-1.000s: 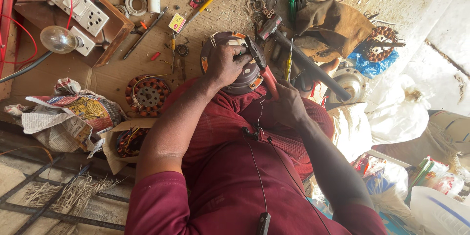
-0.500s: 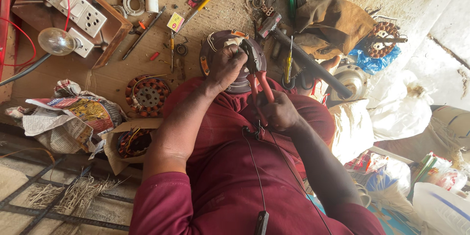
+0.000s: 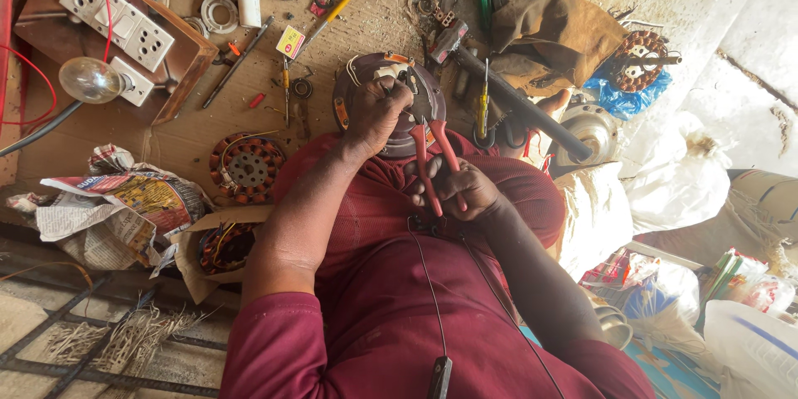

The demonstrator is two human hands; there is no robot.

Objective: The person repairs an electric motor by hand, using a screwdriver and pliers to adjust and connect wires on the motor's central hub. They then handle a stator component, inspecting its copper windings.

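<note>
Cluttered floor; red-handled pliers (image 3: 432, 150) lengthwise, nose away.

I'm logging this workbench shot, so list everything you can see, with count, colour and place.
Round dark metal motor housing: one, purple-brown, centre, on the lap.
Red-handled pliers: one, jaws at the housing.
Copper-wound stator ring: one, red-orange, left of the housing.
White switch-and-socket board: one, top left, in a wooden tray.
Clear glass bulb: one, left edge.
Crumpled newspaper: one bundle, lower left.
Black metal hammer: one, right of the housing.
Yellow-handled screwdriver: one, beside the hammer.
Brown cloth: one, top right.
Blue plastic bag: one, right.
Left hand: fingers on the housing.
Right hand: grips the pliers' handles.
</note>
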